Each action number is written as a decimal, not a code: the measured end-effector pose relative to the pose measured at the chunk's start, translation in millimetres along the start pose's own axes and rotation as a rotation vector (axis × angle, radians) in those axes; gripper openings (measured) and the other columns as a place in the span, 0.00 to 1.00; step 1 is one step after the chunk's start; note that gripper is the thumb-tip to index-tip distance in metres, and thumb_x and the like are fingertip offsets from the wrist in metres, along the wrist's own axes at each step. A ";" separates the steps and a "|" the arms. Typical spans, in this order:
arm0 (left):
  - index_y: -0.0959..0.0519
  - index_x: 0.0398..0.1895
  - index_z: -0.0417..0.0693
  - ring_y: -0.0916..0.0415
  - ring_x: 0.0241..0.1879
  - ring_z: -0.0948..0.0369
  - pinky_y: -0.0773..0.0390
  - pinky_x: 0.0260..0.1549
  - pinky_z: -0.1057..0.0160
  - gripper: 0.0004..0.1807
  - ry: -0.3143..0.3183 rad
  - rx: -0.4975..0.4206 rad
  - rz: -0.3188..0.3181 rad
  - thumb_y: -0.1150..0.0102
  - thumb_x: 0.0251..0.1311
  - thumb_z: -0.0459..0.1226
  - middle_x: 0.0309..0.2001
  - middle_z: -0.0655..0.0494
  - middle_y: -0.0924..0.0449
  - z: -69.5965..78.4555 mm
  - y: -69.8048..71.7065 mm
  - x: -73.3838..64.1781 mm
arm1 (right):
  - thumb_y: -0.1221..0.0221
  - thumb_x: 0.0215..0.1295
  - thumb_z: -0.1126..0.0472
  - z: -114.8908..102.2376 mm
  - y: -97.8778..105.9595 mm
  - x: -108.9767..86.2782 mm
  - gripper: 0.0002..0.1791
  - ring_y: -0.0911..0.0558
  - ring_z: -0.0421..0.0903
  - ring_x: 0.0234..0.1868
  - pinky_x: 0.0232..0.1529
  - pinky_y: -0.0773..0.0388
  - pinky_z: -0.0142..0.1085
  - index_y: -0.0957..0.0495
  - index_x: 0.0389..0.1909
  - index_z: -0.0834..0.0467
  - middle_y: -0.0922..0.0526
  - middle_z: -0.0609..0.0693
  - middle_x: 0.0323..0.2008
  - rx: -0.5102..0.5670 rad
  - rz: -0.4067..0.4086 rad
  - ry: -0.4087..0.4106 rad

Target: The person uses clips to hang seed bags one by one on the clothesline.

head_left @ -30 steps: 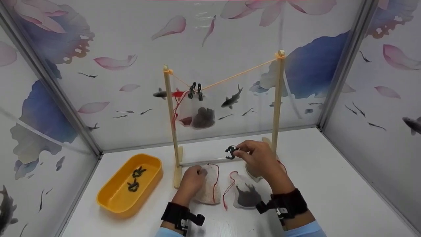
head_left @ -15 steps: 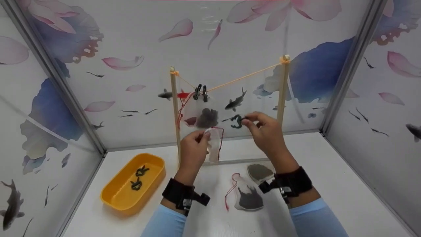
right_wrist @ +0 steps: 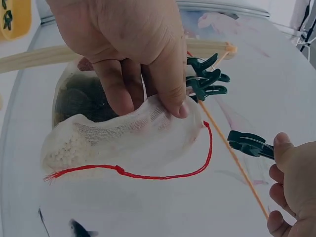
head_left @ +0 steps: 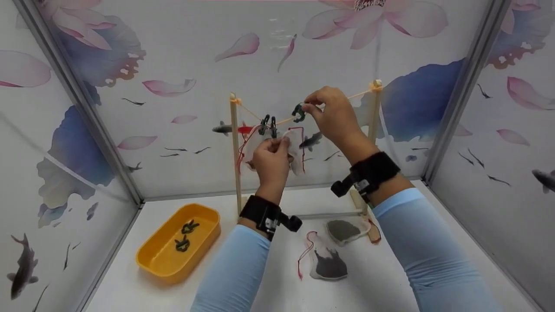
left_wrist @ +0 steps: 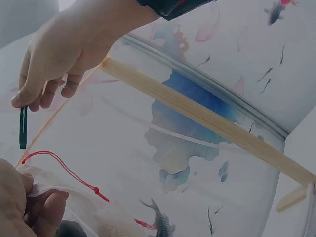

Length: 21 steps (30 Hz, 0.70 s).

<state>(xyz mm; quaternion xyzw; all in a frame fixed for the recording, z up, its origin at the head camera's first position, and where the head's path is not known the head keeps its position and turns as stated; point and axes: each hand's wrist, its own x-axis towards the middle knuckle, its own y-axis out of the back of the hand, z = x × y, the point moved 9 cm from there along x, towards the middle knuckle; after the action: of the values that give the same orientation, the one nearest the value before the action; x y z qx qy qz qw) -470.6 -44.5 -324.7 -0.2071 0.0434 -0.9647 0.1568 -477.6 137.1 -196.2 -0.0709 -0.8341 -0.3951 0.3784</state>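
Observation:
My left hand point(head_left: 271, 162) pinches the top of a white mesh drawstring bag point(right_wrist: 123, 148) with a red cord and pale grains at its bottom. It holds the bag up beside the sagging orange line point(right_wrist: 238, 163). My right hand point(head_left: 336, 115) pinches a dark green spring clip point(head_left: 298, 112) between thumb and fingertips, right at the line and above the bag. Just left of it, two green clips point(right_wrist: 207, 81) sit on the line. From them hangs another mesh bag point(right_wrist: 81, 101) with dark contents, partly hidden by my left hand in the head view.
Two wooden posts, the left post point(head_left: 235, 160) and the right post point(head_left: 373, 121), carry the line. A yellow tray point(head_left: 160, 260) at left contains two more clips point(head_left: 182, 243). On the white table lie a dark-filled bag point(head_left: 329, 263) and a grey-green-filled bag point(head_left: 344, 230).
My left hand has lifted the pale bag from the table up to the line. My right hand has risen with the clip from low over the table to the line.

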 end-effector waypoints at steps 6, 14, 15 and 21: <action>0.10 0.40 0.37 0.16 0.24 0.63 0.11 0.27 0.65 0.08 0.007 -0.092 0.055 0.27 0.77 0.34 0.37 0.43 0.07 -6.8 -5.2 0.0 | 0.33 0.84 0.55 7.2 -16.8 10.1 0.13 0.19 0.60 0.61 0.66 0.20 0.55 0.08 0.55 0.59 0.14 0.59 0.54 -0.028 -0.141 -0.025; 0.08 0.41 0.38 0.17 0.24 0.63 0.13 0.27 0.66 0.09 -0.020 -0.072 0.055 0.27 0.78 0.37 0.37 0.46 0.07 -2.8 -4.8 1.2 | 0.33 0.84 0.56 5.7 -30.7 8.0 0.12 0.19 0.59 0.60 0.64 0.20 0.55 0.07 0.55 0.58 0.13 0.57 0.56 -0.007 -0.284 -0.043; 0.07 0.42 0.38 0.17 0.24 0.63 0.14 0.26 0.67 0.09 -0.027 -0.063 0.049 0.28 0.78 0.37 0.36 0.46 0.07 -1.8 -5.1 0.5 | 0.33 0.84 0.55 5.3 -32.4 6.9 0.13 0.19 0.60 0.60 0.64 0.19 0.55 0.08 0.58 0.58 0.13 0.57 0.57 -0.009 -0.301 -0.043; 0.06 0.44 0.40 0.14 0.30 0.58 0.21 0.57 0.59 0.11 -0.064 0.069 0.031 0.27 0.79 0.40 0.35 0.49 0.06 -0.6 -2.8 -1.7 | 0.34 0.86 0.53 4.3 -41.2 -3.1 0.24 0.22 0.61 0.70 0.69 0.20 0.58 0.17 0.75 0.56 0.18 0.59 0.67 -0.047 -0.406 -0.036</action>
<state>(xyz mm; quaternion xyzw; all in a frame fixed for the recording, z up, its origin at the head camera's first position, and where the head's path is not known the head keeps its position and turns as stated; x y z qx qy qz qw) -470.2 -41.3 -325.5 -0.2318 0.0083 -0.9559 0.1802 -495.1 112.8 -225.0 0.0826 -0.8284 -0.4815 0.2741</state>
